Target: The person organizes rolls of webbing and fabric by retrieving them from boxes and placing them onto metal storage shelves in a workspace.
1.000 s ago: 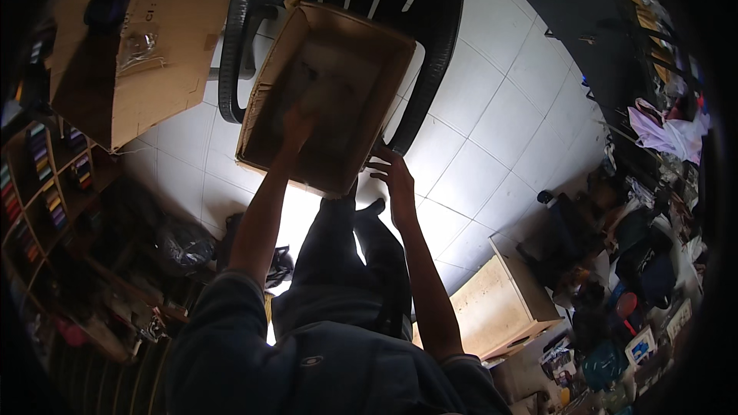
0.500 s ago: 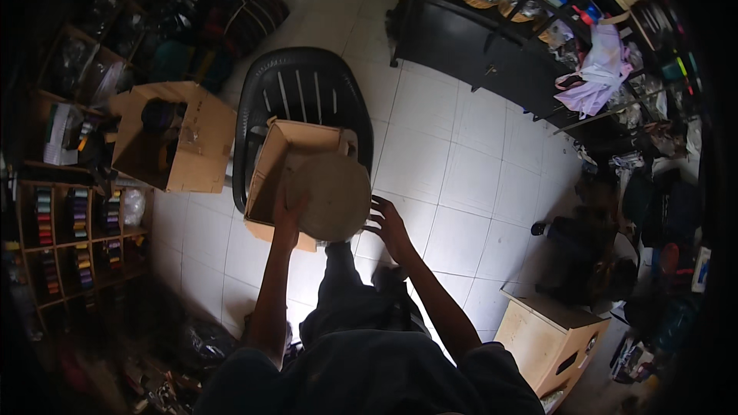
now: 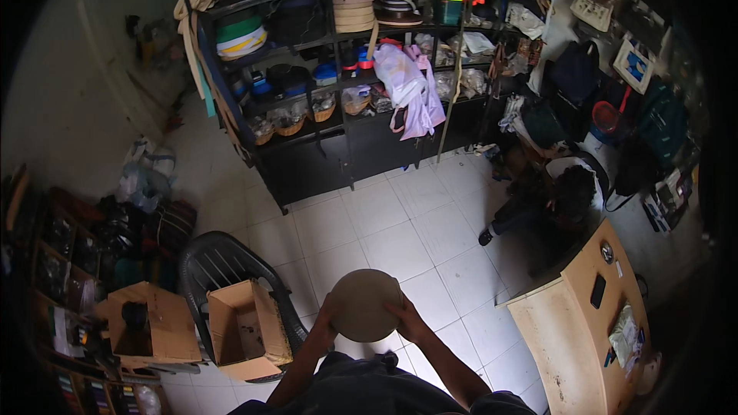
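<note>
I hold a large round beige roll [image 3: 364, 306], flat and disc-shaped, which looks like the rolls of webbing on the shelf. My left hand [image 3: 326, 323] grips its left edge and my right hand [image 3: 407, 318] its right edge, with the fingers partly hidden behind it. To my left, an open cardboard box [image 3: 244, 327] rests on the seat of a black plastic chair [image 3: 213, 250]; a few small bits lie on its bottom. Neither hand touches the box.
Another open cardboard box [image 3: 171, 324] holding something dark stands left of the chair. Ahead is a black shelf unit [image 3: 304, 163] with webbing rolls [image 3: 354, 12] and baskets. A person [image 3: 573, 192] sits at the right, near a wooden desk [image 3: 542, 330] with a phone [image 3: 597, 290].
My view has swung right and up toward the shelves. The roll has moved from over the box on the chair to in front of me, and my right hand has taken hold of it too.
</note>
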The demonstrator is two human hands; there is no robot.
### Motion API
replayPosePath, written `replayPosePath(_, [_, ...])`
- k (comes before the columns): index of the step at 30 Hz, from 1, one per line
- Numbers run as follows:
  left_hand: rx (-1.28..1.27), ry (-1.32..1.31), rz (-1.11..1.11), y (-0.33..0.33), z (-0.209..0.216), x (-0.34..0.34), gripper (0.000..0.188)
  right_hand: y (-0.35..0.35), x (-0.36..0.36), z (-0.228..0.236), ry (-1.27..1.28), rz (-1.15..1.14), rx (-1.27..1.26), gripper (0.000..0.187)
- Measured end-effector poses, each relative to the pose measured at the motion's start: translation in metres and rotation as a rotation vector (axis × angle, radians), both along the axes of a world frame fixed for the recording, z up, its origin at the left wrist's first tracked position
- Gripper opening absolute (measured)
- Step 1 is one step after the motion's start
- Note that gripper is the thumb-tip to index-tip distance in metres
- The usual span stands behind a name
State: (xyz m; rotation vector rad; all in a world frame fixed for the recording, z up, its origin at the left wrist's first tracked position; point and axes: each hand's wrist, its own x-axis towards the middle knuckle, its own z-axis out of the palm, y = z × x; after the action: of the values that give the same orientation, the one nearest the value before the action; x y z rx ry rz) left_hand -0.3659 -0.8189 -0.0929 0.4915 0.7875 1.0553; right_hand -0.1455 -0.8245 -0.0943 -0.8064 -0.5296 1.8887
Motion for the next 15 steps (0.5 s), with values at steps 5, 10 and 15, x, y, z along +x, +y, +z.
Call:
replayPosePath(5, [0.183, 0.262, -0.185, 0.028, 0.011, 0.068, 0.061, -0.006, 0.056, 0.015, -0.15, -0.167, 0.115, 0.058])
replayPosePath(10, [0.241, 0.277, -0.267, 0.068, 0.008, 0.119, 0.057, 0.014, 0.097, 0.017, -0.219, -0.331, 0.127, 0.054])
replayPosePath(15, [0.221, 0.228, -0.308, 0.143, 0.008, 0.172, 0.055, 0.08, 0.143, 0.021, -0.19, -0.384, 0.099, 0.055])
